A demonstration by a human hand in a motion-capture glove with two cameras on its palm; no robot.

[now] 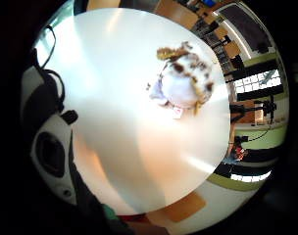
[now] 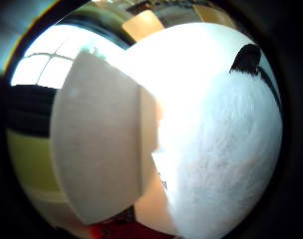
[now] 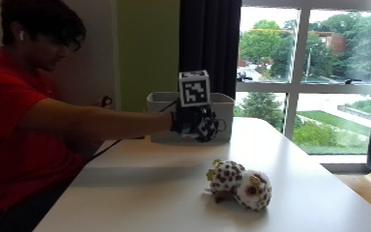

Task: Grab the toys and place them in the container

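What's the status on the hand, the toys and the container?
Right hand in front of the container, gripping a white plush toy. Spotted owl toy lying on the table. Nothing between owl and container.

outside: side-on across counter [image 3: 173,193] toward window | little-finger palm: above counter [image 1: 129,147], shares owl toy [image 1: 186,81] with outside [image 3: 240,186] | thumb palm: close on white fur
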